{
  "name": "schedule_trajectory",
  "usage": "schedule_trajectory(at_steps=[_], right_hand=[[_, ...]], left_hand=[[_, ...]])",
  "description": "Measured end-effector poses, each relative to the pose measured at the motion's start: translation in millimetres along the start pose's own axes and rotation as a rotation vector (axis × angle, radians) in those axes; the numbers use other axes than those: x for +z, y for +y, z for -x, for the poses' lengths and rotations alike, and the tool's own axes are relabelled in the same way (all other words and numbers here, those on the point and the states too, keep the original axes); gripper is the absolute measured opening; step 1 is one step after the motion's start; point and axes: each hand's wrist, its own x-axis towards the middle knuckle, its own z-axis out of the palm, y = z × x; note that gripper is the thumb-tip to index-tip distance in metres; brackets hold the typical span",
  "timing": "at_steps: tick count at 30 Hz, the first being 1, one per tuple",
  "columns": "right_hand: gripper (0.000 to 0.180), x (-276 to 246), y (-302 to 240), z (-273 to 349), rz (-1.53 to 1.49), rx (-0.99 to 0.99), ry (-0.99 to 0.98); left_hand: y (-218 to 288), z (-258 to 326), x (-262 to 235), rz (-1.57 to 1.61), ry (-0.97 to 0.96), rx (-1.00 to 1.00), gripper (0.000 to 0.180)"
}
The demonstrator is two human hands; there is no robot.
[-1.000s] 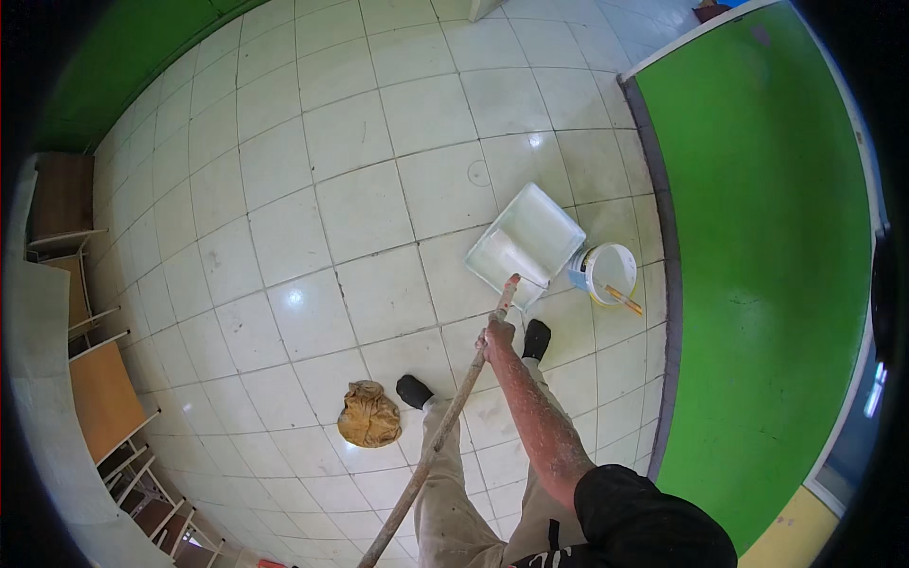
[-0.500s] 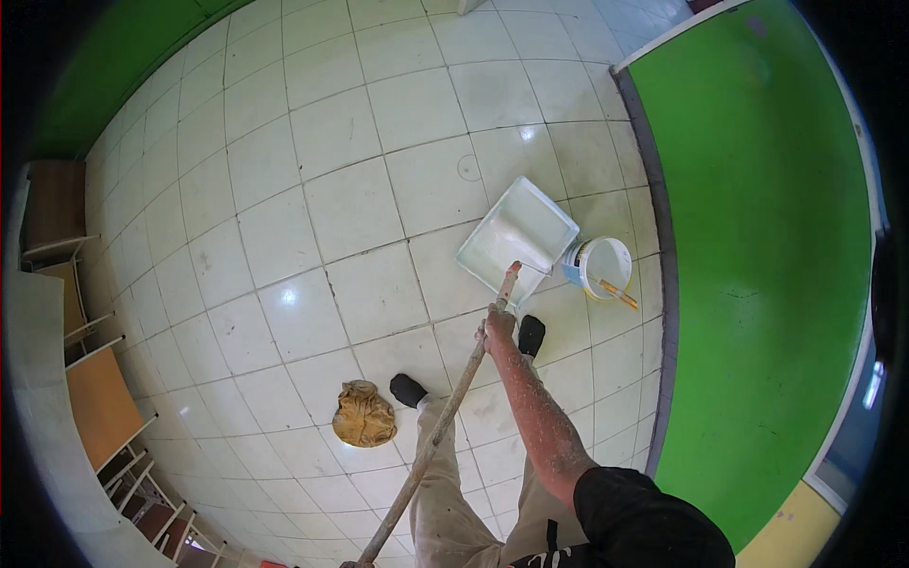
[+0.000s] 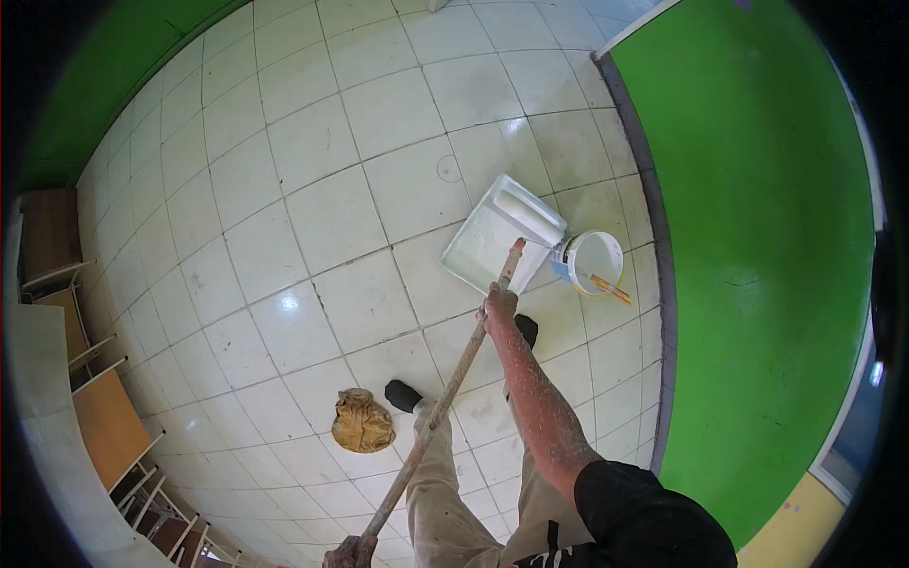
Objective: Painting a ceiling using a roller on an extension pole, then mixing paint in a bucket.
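My right hand (image 3: 499, 307) is wrapped round a long wooden pole (image 3: 454, 383), which has orange-red marks at its front end. At the bottom edge my left hand (image 3: 350, 552), partly cut off by the picture's edge, grips the pole's rear end. A white paint roller (image 3: 528, 219) on that pole rests in the far right part of a white paint tray (image 3: 473, 248). Pale paint covers the tray's inside. Right beside it stands a white bucket (image 3: 561, 270), with a paintbrush (image 3: 612, 289) lying over its rim.
A crumpled brown cloth or bag (image 3: 363, 421) lies on the tiled floor (image 3: 275, 246) left of my feet. A green wall (image 3: 757, 265) with a dark skirting runs along the right. Chairs or desks with wooden tops (image 3: 106, 424) stand at the left.
The roller has shifted up and right within the tray, the pole moving with it. My left hand has come further into view at the bottom. The whole view has turned slightly.
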Motion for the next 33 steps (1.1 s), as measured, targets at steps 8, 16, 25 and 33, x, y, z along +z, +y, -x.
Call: schedule_trajectory(at_steps=[8, 16, 25, 33], right_hand=[[0.023, 43, -16, -18, -0.079, 0.108, 0.003], [0.021, 60, -5, -29, -0.196, 0.164, 0.035], [0.025, 46, 47, 29, -0.099, 0.096, 0.018], [0.025, 24, 96, 72, -0.032, 0.180, -0.030]], left_hand=[[34, -45, -39, -0.058, 0.120, 0.098, 0.040], [50, -58, -78, -0.176, 0.172, 0.175, 0.041], [-12, -6, -88, -0.106, 0.072, 0.089, 0.033], [-50, 25, -75, -0.158, -0.022, 0.060, 0.030]])
